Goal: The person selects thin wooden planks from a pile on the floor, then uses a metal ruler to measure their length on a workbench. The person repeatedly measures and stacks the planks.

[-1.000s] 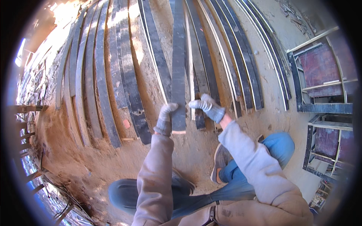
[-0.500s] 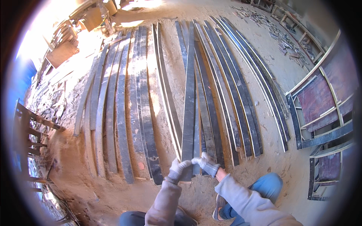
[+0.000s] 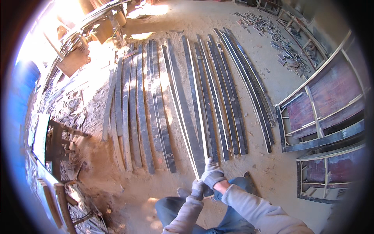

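My left hand (image 3: 197,188), in a light work glove, is closed around the near end of a long dark board (image 3: 191,132) with a pale edge. Just beside it and slightly farther away, my gloved right hand (image 3: 212,173) grips the near end of a narrow board (image 3: 201,121) standing on edge, its pale side showing. The two boards slant toward each other and nearly meet at my hands, in front of my bent knees. Their far ends stretch away over the ground. My fingers partly hide both near ends.
More long dark boards (image 3: 143,117) lie on the sandy ground to the left, others (image 3: 230,97) to the right. Framed panels (image 3: 323,109) stand at the right. Wood scraps (image 3: 286,54) are scattered at the far right. A rough wooden stand (image 3: 54,148) is on the left.
Both hands have drawn back toward my body, the right now higher on its board. The crossed board has turned on edge, showing its pale side. My view has shifted.
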Tool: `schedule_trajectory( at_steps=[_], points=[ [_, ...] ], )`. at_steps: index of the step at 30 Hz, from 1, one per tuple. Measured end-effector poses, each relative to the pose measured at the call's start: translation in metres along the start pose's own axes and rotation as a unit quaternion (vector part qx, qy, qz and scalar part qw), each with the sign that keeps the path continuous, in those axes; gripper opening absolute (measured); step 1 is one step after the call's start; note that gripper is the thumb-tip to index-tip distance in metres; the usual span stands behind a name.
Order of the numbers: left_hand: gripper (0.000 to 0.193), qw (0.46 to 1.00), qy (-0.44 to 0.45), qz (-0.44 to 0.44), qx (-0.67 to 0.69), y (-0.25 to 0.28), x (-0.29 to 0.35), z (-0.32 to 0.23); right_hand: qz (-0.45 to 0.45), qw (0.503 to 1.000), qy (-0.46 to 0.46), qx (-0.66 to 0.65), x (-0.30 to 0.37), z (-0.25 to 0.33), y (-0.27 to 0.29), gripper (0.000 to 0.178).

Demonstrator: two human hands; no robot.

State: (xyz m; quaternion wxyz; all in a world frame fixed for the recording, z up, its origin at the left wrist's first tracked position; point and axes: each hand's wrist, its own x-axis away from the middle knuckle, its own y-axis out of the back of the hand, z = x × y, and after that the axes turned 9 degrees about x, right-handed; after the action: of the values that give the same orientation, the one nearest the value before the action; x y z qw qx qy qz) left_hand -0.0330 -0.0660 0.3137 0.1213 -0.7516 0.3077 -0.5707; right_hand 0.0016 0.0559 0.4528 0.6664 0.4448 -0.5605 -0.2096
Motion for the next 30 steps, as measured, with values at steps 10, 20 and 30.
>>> schedule_trajectory(
  at_steps=[10,20,30],
  points=[
    [0.023,0.989,0.023,-0.045,-0.142,-0.087,0.266,-0.125,0.006,0.881,-0.129,-0.456,0.175,-0.067,0.141,0.045],
    [0.062,0.915,-0.183,-0.032,-0.358,-0.124,0.39,-0.117,0.062,0.917,-0.054,-0.391,0.321,-0.044,0.137,0.064],
    [0.055,0.85,-0.141,-0.116,-0.495,-0.136,0.454,-0.073,0.225,0.678,0.075,-0.696,0.394,-0.063,0.115,0.073]
  ],
)
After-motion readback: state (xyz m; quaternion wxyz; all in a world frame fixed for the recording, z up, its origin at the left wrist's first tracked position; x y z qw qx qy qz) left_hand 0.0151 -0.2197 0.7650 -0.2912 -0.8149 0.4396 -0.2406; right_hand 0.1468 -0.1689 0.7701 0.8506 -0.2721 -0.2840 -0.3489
